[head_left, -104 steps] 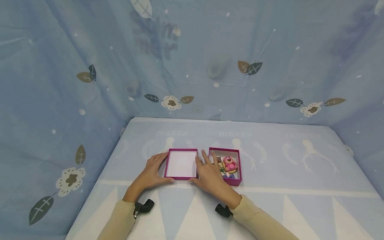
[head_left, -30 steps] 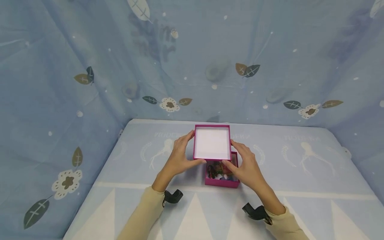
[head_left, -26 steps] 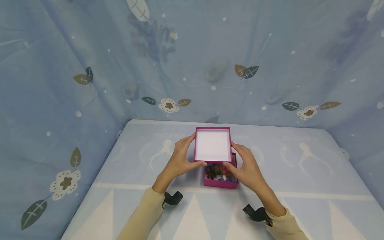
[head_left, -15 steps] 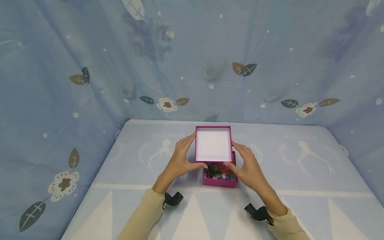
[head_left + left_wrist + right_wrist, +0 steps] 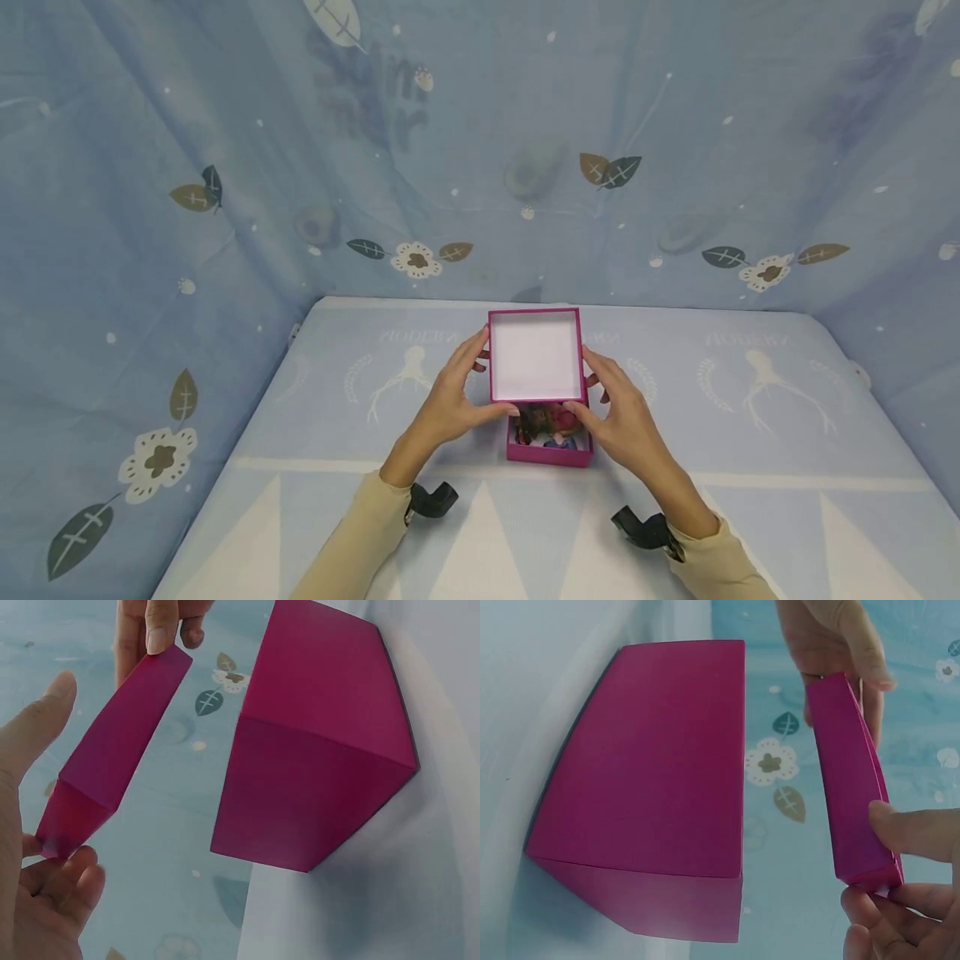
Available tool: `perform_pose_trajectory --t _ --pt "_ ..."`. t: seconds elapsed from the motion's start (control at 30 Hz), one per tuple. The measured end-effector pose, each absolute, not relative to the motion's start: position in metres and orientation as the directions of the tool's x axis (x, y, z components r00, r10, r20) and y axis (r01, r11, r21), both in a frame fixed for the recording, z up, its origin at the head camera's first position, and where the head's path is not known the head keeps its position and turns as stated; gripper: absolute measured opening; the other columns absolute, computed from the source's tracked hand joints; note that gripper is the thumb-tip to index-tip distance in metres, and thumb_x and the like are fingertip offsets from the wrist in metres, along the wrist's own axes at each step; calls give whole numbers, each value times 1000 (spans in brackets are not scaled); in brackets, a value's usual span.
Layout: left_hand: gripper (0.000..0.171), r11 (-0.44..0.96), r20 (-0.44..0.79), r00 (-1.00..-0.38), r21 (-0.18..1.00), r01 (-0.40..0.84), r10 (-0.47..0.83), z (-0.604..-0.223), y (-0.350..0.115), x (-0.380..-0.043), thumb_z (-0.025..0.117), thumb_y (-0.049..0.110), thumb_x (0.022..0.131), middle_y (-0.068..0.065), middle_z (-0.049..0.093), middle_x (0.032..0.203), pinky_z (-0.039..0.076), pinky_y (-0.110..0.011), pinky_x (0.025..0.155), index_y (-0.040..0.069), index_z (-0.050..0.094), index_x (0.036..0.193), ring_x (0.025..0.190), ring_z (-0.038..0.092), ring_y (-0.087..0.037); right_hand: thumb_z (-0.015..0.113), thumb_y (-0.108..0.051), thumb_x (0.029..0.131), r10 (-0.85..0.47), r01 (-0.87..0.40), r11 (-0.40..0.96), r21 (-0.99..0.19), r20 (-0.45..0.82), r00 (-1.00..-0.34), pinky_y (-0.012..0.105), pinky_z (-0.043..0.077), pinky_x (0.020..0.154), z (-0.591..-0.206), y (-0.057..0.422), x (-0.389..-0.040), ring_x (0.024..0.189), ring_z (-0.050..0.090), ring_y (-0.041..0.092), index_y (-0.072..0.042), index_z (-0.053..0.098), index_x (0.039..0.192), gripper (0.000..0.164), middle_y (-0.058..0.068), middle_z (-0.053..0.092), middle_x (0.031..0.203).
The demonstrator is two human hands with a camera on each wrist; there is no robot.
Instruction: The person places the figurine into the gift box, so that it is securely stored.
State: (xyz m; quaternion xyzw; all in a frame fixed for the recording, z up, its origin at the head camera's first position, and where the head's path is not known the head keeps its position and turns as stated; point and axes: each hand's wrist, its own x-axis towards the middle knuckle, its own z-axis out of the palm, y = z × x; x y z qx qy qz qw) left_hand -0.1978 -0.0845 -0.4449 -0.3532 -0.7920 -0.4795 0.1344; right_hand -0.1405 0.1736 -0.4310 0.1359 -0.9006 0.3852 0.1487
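Note:
A square magenta box lid (image 5: 536, 354) with a white inside hangs in the air over the rear of a magenta box (image 5: 549, 456). Its hollow side faces the head camera. My left hand (image 5: 444, 407) holds the lid's left edge; in the left wrist view its fingers (image 5: 84, 879) curl at the near corner and the thumb stands off. On the other side, my right hand (image 5: 628, 421) grips the lid, its thumb (image 5: 907, 827) pressed on the side wall and fingers beneath. Inside the box lie small colourful toy figures (image 5: 555, 423), partly hidden by the lid.
The box stands on a table (image 5: 750, 417) covered with a pale blue and white patterned cloth. A blue curtain (image 5: 480, 150) with leaf and flower prints hangs behind and at the sides. Black wrist cameras (image 5: 433, 500) sit on both wrists.
Earlier the lid lay on the table left of the box, between both hands. It has since been lifted and carried right, over the box. Lately it has risen and tilted slightly.

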Motion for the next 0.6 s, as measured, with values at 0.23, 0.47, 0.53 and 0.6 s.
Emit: perform_pose_trajectory --t 0.23,0.47,0.53,0.6 --pt "113 249 564 -704 675 694 432 -445 -84 -199 93 13 62 -16 39 152 53 -41 91 1 27 153 116 55 -30 82 -13 79 -126 -395 650 -649 420 -899 29 52 71 -431 174 -140 97 60 19 -6 43 147 78 12 55 139" --pt "107 281 527 -732 692 665 433 -445 -85 -197 91 16 67 -12 42 151 53 -38 93 4 29 153 114 57 -26 76 -15 85 -115 -387 629 -674 411 -904 42 57 80 -431 175 -140 108 60 24 -6 42 148 72 13 53 142" --pt "107 261 517 -737 711 653 436 -444 -84 -197 91 15 67 -12 41 152 53 -39 95 5 28 153 119 57 -26 75 -14 86 -114 -384 619 -685 406 -907 46 57 83 -431 175 -140 111 61 26 -7 41 149 72 13 52 143" --pt "108 238 511 -740 728 643 438 -444 -83 -196 91 12 66 -13 40 152 53 -41 97 4 28 153 123 55 -29 74 -13 87 -116 -386 606 -695 403 -908 47 56 86 -431 175 -140 113 61 27 -8 39 150 72 13 51 144"
